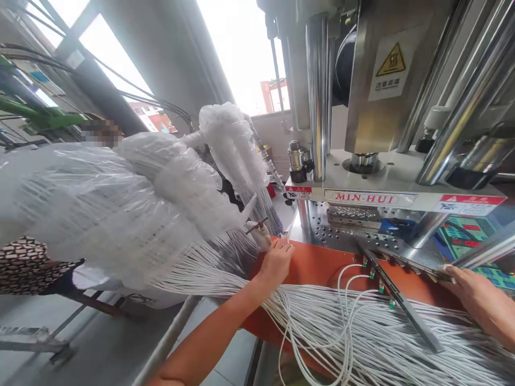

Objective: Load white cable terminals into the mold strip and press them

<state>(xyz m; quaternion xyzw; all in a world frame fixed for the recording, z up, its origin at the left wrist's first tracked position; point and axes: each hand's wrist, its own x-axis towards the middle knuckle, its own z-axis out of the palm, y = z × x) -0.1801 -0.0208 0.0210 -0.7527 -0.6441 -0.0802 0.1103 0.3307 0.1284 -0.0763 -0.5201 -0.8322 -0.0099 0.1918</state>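
My left hand [277, 264] is closed at the far edge of the orange board [314, 262], beside a white-wrapped piece [261, 236] with a thin metal rod across it; what its fingers pinch is too small to tell. At the right, my right hand [478, 297] grips the end of a dark metal bar [418, 267]. A second long metal bar [402, 300] lies slanted over the board and cables, meeting the first near its far end. Small green connectors [381, 288] on white cables sit along its left side. Many white cables [314, 311] spread across the board.
A press machine with a lettered plate [370, 198] stands behind the board, a metal mould block [354, 215] on its perforated bed. Plastic-wrapped cable bundles [173, 187] hang at left. A patterned cloth [28, 265] shows at far left; green panels [466, 241] lie at right.
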